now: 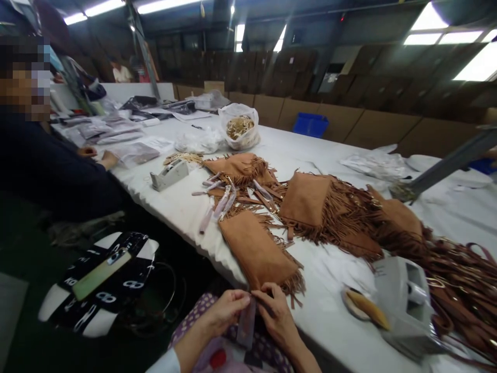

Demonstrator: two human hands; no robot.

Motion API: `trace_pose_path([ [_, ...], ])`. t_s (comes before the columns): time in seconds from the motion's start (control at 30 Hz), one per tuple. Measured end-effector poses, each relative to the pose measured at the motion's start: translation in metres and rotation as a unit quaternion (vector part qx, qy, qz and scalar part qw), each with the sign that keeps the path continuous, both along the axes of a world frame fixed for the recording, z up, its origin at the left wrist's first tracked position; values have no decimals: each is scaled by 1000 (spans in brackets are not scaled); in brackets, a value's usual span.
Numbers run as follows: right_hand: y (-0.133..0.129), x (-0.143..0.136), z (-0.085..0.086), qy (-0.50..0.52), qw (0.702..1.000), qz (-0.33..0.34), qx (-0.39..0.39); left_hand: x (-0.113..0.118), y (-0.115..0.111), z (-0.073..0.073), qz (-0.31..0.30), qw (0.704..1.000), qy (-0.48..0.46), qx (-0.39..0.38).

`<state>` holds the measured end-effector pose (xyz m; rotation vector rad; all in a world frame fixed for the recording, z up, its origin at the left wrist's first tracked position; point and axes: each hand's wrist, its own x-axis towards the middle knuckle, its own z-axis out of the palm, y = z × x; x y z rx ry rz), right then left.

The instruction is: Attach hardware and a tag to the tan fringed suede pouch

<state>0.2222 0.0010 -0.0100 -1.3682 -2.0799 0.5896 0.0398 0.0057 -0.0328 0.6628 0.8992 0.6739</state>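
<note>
Pinching plastic sleeve [246, 329] past table [182, 204] edge: left hand [225, 311] and right hand [278, 315] both gripped its top. Pouch [256, 248] lay at table edge; hard tug could've dragged it off.

White letters "KO" [70, 282] near the left edge of the rounded black-and-white fabric seat [116, 286]; other markings unreadable.
</note>
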Motion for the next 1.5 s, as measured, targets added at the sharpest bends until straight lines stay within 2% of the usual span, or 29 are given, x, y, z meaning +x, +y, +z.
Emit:
trace_pose_path([
  [0.2,1,1,-5,1,1000,-7,-1,7,4,-7,59,998,24,-10],
  [0.43,2,3,-5,36,999,-7,5,17,13,-8,84,996,35,-16],
  [0.63,1,5,-8,60,998,-15,-21,23,21,-7,97,992,77,-15],
  [0.8,3,5,-9,80,996,-36,-24,23,22,0,109,987,113,41],
  [0.9,-5,4,-5,110,992,-59,-12,22,25,-1,108,978,155,85],
  [1.0,-24,-1,-7,169,976,-134,-28,20,27,-5,107,969,189,118],
  [1.07,-36,-8,-13,225,943,-211,-121,19,27,-7,105,966,197,128],
  [1.1,-40,-14,-16,265,911,-249,-193,18,27,-8,103,966,198,129],
  [1.13,-41,-19,-19,315,866,-281,-269,17,26,-8,102,967,196,130],
  [1.2,-39,-33,-24,430,752,-307,-394,15,25,-7,97,969,190,125],
  [1.27,-31,-45,-24,526,655,-293,-457,13,24,-7,91,973,181,114],
  [1.3,-27,-51,-23,557,626,-280,-469,12,24,-7,88,975,176,106],
  [1.37,-19,-60,-20,592,602,-263,-468,9,24,-7,87,978,166,89],
  [1.5,-15,-65,-17,605,608,-262,-442,0,16,-4,100,983,148,50],
])
